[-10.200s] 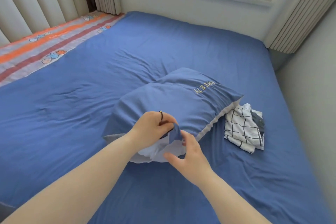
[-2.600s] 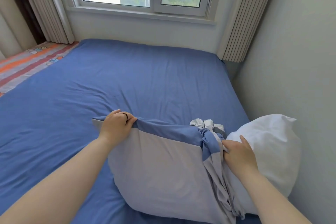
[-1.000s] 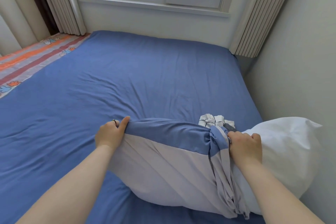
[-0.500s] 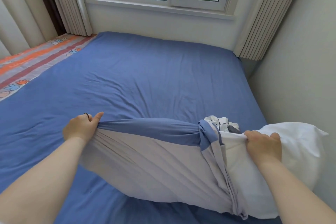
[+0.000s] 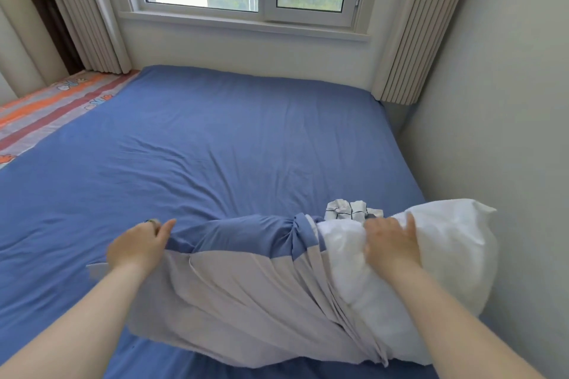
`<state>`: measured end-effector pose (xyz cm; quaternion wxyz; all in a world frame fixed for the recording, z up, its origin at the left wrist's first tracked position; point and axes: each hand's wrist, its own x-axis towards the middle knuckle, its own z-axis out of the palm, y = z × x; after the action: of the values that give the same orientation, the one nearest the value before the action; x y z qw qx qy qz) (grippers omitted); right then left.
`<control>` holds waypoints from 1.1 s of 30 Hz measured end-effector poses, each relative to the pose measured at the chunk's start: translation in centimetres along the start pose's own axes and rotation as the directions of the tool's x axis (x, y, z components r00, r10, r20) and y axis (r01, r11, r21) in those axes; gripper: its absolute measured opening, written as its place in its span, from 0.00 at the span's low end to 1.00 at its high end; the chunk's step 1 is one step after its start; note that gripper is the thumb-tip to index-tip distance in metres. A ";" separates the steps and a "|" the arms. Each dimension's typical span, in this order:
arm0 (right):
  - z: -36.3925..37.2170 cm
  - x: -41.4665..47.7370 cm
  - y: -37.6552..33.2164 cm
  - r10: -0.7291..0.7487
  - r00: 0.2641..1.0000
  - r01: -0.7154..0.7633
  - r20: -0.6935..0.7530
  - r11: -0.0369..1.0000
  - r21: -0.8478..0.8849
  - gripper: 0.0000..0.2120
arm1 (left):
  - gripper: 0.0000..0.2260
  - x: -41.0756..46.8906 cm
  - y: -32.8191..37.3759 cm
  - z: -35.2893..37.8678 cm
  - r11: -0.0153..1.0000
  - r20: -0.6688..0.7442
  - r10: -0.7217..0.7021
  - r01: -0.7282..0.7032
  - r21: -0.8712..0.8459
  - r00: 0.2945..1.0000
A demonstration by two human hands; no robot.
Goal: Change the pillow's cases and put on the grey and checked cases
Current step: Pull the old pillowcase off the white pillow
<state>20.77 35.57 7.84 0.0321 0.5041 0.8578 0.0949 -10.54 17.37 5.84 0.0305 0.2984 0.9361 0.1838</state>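
The white pillow [image 5: 443, 258] lies at the right of the bed, most of it bare. Its old blue and pale grey case [image 5: 246, 286] is bunched at the pillow's left end and stretches out flat to the left. My left hand [image 5: 138, 244] grips the far left edge of that case. My right hand [image 5: 391, 243] grasps the bare pillow just right of the bunched cloth. Behind the pillow lies the folded checked case [image 5: 349, 213], mostly hidden; a scrap of dark grey cloth shows beside it.
The blue sheet [image 5: 215, 144] covers the bed. A striped orange cover [image 5: 46, 108] lies at the far left. A wall [image 5: 508, 132] stands close on the right, right beside the pillow. Window and curtains are at the far end.
The case has slid further off the pillow and now hangs slack and flat on the left. My right hand has moved from the bunched case onto the bare pillow. The camera has tilted upward.
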 end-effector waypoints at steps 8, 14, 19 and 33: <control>1.2 1.5 -5.7 -0.152 0.976 0.143 0.156 0.988 0.065 0.20 | 0.21 -3.3 10.5 3.4 0.925 0.255 0.369 -0.325 -0.200 0.894; 0.8 1.2 -5.9 -0.277 0.926 0.154 0.255 0.897 0.415 0.07 | 0.27 -4.6 14.7 5.2 0.932 0.187 0.361 -0.361 -0.032 0.914; 0.7 0.5 -4.3 -0.270 0.941 0.071 0.205 0.747 0.661 0.06 | 0.15 -5.0 17.3 6.7 0.905 0.315 0.352 -0.406 0.123 0.881; -0.5 1.2 -4.0 -0.272 0.956 0.276 -0.107 0.961 0.028 0.14 | 0.11 -5.6 11.9 5.5 0.891 0.084 0.388 -0.397 0.219 0.918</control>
<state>16.66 34.65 7.59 -0.0099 0.3754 0.9217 0.0967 1.46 24.92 4.69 -0.0243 0.4861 0.8708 0.0698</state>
